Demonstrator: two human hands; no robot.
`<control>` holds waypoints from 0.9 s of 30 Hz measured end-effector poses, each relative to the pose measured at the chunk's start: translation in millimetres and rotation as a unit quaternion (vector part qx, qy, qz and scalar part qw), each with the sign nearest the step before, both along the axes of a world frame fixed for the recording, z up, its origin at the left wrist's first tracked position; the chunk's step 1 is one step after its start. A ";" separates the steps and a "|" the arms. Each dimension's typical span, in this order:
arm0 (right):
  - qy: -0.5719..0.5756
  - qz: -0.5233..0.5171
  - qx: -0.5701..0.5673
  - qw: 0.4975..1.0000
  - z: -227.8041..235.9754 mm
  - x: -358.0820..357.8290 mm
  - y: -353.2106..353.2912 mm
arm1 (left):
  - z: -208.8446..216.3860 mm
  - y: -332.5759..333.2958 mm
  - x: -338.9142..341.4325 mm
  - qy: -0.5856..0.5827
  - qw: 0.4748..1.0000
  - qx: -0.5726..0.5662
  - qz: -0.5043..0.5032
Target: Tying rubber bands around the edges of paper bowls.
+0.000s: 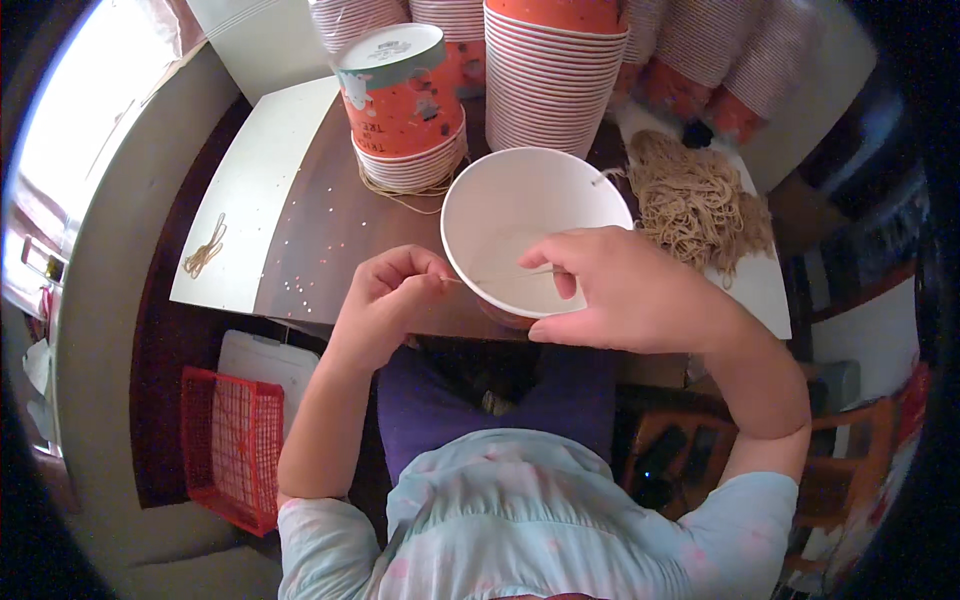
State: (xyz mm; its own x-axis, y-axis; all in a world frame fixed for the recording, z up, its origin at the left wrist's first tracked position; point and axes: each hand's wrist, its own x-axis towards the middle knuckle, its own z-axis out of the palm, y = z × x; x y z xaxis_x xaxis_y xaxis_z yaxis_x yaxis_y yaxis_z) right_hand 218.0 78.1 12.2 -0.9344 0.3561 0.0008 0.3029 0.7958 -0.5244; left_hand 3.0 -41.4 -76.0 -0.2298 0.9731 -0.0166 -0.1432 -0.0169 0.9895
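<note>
A large paper bucket [510, 200], white inside with orange showing at its lower outside, stands open end up and tilted toward me at the table's near edge. My left hand [385, 305] is closed in a pinch on a thin string [480, 281] just outside the bucket's near-left rim. From there the string runs over the rim to my right hand [640, 290]. The fingers of that hand are inside the bucket with the string between them, while its thumb lies at the near rim. A short white end of cord [603, 178] pokes through the bucket's far-right wall.
Behind stand a tall stack of buckets [553, 90] and a shorter upside-down stack [405, 105] with string around its base. A heap of tan strings [690, 200] lies right; a small string bundle [206, 248] lies left. A red plastic basket [235, 440] is below, left.
</note>
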 end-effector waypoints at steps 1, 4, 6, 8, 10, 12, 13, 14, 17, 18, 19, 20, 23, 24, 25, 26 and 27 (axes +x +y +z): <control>0.000 0.004 0.000 1.000 2.8 -3.4 1.0 | 0.4 -0.5 2.0 0.017 1.000 0.015 0.008; -0.075 -0.040 -0.082 0.993 10.3 -13.9 5.4 | -5.0 2.2 4.4 0.064 0.997 0.030 0.015; -0.013 -0.070 -0.140 0.988 -2.4 -20.2 14.5 | -5.3 1.8 8.4 0.089 0.995 0.035 0.037; 0.018 -0.064 -0.110 0.992 -6.9 -25.1 25.2 | -2.4 1.3 12.4 0.114 0.991 0.039 0.061; 0.103 -0.099 -0.129 0.981 -4.7 -29.7 34.0 | 3.8 0.7 15.5 0.217 0.957 0.094 0.166; 0.103 -0.100 -0.152 0.978 2.6 -32.8 35.1 | 10.9 3.2 14.2 0.227 0.948 0.132 0.181; 0.117 -0.105 -0.171 0.973 4.9 -33.7 34.6 | 21.8 4.2 16.7 0.267 0.934 0.162 0.173; 0.130 -0.110 -0.189 0.967 7.0 -34.3 34.5 | 31.8 6.5 19.8 0.306 0.918 0.192 0.164; 0.139 -0.109 -0.207 0.962 10.0 -34.8 31.8 | 51.0 16.3 31.0 0.313 0.927 0.173 0.109; 0.140 -0.108 -0.205 0.963 11.2 -34.5 30.7 | 56.9 18.8 35.0 0.319 0.929 0.153 0.103; 0.146 -0.108 -0.213 0.960 12.5 -34.1 29.8 | 55.8 22.2 33.8 0.320 0.929 0.156 0.105; 0.151 -0.107 -0.220 0.958 13.8 -33.0 28.8 | 52.0 26.4 32.4 0.318 0.931 0.161 0.086; 0.167 -0.117 -0.203 0.958 12.8 -26.8 31.6 | 53.7 24.6 29.8 0.317 0.932 0.163 0.069; 0.168 -0.116 -0.201 0.958 13.2 -24.1 32.1 | 54.2 22.2 28.2 0.319 0.932 0.158 0.071; 0.163 -0.125 -0.203 0.957 13.4 -21.3 32.2 | 52.8 19.6 27.1 0.319 0.931 0.159 0.071; 0.156 -0.132 -0.207 0.957 13.3 -19.7 31.3 | 50.3 15.1 25.9 0.292 0.942 0.150 0.066; 0.157 -0.130 -0.207 0.957 14.1 -18.7 30.5 | 48.8 11.8 25.6 0.264 0.952 0.140 0.060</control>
State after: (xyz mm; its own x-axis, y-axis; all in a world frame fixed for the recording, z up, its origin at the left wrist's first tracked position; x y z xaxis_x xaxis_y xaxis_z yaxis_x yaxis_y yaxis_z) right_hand 199.3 108.6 26.3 -0.7907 0.6076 0.0755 0.2386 0.4194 -0.8759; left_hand 28.6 -29.6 -27.2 -0.2441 0.8885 0.3885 0.3932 -0.2755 0.8772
